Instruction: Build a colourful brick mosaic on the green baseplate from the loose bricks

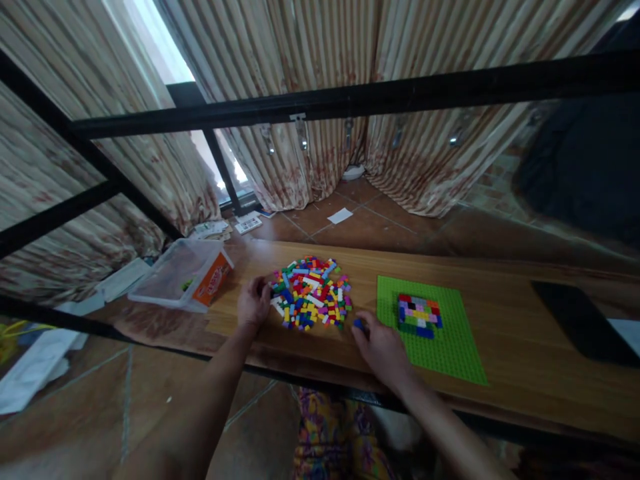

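A heap of small coloured toy bricks [311, 293] lies spread on the wooden table. My left hand [254, 301] rests at the heap's left edge, its fingers curled in a pinch; what they hold, if anything, is too small to make out. Between the heap and the green baseplate [453, 353] is my right hand [380, 343], its thumb and fingers closed on a blue brick [358, 324]. On the baseplate stands a low block of joined bricks [420, 315] in several colours, with a blue brick at its near side.
A clear plastic box [170, 273] with an orange label stands left of the heap, a bit of green inside. A dark flat panel [583, 320] lies at the table's right. A black metal rail [320, 103] crosses beyond the table, before striped curtains [310, 60].
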`<state>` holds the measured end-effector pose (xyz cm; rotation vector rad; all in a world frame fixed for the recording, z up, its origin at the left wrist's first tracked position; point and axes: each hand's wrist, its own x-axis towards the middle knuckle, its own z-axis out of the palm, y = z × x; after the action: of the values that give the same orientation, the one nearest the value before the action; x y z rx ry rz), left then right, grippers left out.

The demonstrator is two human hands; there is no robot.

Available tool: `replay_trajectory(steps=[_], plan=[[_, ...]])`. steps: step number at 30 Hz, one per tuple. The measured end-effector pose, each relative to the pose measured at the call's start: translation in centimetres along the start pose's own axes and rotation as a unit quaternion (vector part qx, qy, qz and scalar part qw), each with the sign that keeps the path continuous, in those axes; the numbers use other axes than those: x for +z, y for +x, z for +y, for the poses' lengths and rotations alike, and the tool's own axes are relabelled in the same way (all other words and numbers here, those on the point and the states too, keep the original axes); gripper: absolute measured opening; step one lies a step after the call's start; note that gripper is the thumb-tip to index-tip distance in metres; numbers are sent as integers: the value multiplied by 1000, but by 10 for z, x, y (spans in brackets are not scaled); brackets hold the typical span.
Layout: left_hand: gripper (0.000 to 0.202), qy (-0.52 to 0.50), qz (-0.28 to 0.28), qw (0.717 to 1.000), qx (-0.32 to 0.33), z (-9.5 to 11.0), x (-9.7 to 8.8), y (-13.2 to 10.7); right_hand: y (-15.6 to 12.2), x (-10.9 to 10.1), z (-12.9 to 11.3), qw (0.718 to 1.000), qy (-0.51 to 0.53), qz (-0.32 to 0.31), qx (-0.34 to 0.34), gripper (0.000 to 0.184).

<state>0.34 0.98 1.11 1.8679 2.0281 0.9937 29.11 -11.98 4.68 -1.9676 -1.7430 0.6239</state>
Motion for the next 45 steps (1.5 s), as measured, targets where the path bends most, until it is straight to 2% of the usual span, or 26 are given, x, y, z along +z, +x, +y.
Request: replay_trajectory(steps=[4, 9, 15, 19, 22, 25, 31, 40, 45], plan=[[33, -4, 8, 1000, -7, 1, 1, -1, 26, 5, -7, 998, -66, -22, -2, 30], [31, -6, 11, 1000, 0, 0, 2, -1, 35, 4, -8, 999, -21, -41, -26, 36], [34, -4, 12, 1000, 2, -1, 1, 0, 33, 1, -2, 999, -10, 38, -7, 29], [35, -1, 8, 1000, -3, 0, 1, 0, 29, 0, -8, 996, 30, 75, -44, 23], [35, 2, 8, 1000, -4, -1, 1, 0, 22, 7, -16, 991, 58, 75, -95, 19], [36, 7, 10, 1000, 0, -1, 2, 0, 14, 21, -26, 989, 37, 70, -127, 15], [37, 5, 12, 1000, 3, -1, 2, 0, 13, 45, -38, 986, -66, 85, -127, 7], [36, 3, 18, 1000, 10, -3, 4, -1, 14, 39, -17, 980, -66, 113, -148, 11], [36, 3, 16, 1000, 2, -2, 3, -2, 13, 47, -33, 973, -24, 117, -197, 11]])
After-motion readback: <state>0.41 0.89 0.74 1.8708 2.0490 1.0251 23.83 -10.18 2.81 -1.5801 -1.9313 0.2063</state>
